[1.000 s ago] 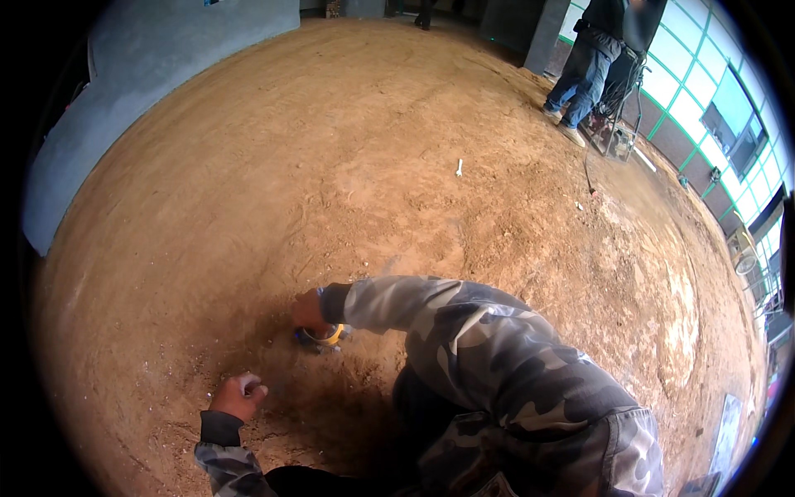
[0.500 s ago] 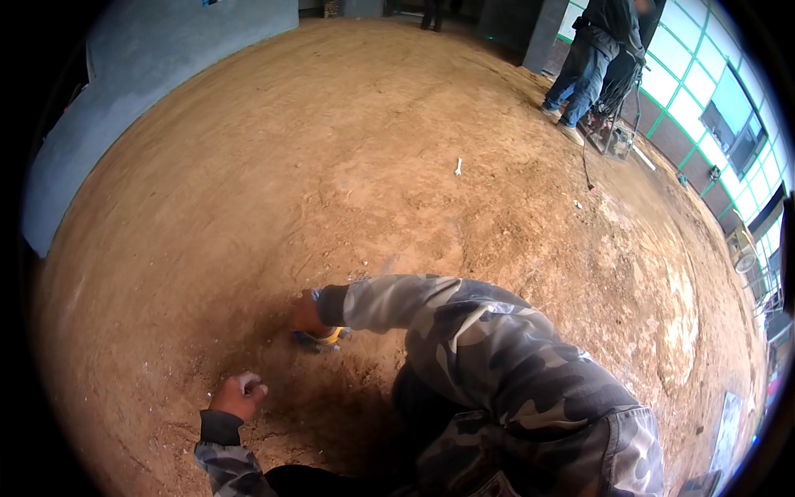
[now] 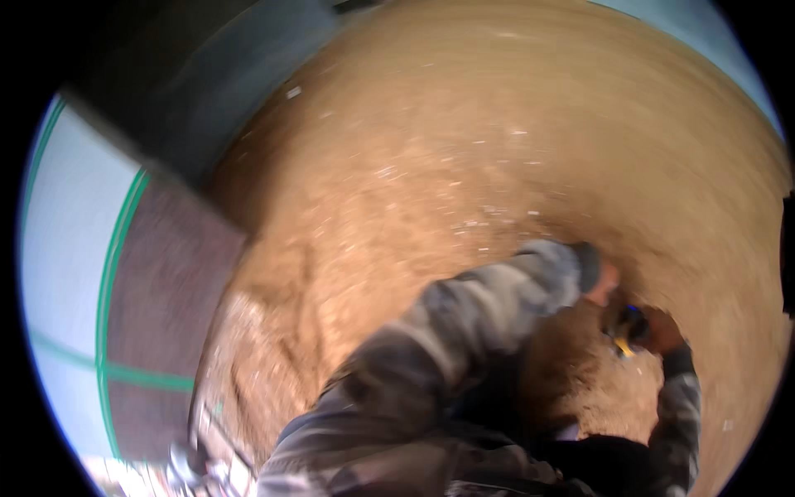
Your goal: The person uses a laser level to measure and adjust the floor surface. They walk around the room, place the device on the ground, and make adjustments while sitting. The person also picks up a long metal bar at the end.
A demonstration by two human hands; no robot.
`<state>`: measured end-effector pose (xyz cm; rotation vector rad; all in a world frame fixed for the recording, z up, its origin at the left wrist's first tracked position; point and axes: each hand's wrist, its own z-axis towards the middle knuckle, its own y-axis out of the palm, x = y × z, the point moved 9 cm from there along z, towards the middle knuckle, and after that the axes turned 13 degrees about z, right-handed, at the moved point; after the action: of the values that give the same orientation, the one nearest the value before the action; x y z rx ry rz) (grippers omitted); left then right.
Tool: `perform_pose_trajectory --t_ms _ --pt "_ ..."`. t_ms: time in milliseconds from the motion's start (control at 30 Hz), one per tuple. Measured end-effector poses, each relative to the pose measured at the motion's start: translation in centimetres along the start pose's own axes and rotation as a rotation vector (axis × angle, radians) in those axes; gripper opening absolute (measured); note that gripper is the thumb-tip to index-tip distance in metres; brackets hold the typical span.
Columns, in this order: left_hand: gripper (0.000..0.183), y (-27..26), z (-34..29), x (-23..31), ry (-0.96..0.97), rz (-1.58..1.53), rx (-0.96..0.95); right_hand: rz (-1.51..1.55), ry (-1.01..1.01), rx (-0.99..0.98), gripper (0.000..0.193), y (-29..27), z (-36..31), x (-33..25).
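Observation:
My right hand (image 3: 660,330), at the right, is closed round a small black, blue and yellow object (image 3: 625,335) held low over the dirt. Its kind is too blurred to make out. My left hand (image 3: 604,284) is a little to the left of it and farther away, reaching across low above the ground. Motion smears its fingers, so I cannot tell whether it holds anything. Camouflage sleeves with dark cuffs cover both forearms. The brown earth floor (image 3: 414,199) lies under both hands, with small pale bits scattered over it.
A grey wall (image 3: 240,83) runs along the far left. Beside it stands a white and brown wall (image 3: 161,298) with green strips. Some blurred metal items (image 3: 195,468) are at the lower left. A pale blue-grey surface (image 3: 704,33) borders the floor at the upper right.
The view has swung strongly to the left; the other person, the machine with cables and the wrench on the floor are out of sight. My right hand still grips the object; both hands are closer together.

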<state>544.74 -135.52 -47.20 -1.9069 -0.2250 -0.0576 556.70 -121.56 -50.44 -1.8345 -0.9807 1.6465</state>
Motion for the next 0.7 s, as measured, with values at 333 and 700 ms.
perform_pose_trajectory --t_ms 333,700 --pt "0.041 -0.7 -3.9 1.8 -0.021 0.128 0.026 -0.255 0.417 0.171 0.058 1.5 -1.1 10.6" --pt "0.041 -3.0 -4.5 1.8 -0.047 0.194 0.103 -0.133 0.109 -0.073 0.071 1.8 -0.1 1.2"
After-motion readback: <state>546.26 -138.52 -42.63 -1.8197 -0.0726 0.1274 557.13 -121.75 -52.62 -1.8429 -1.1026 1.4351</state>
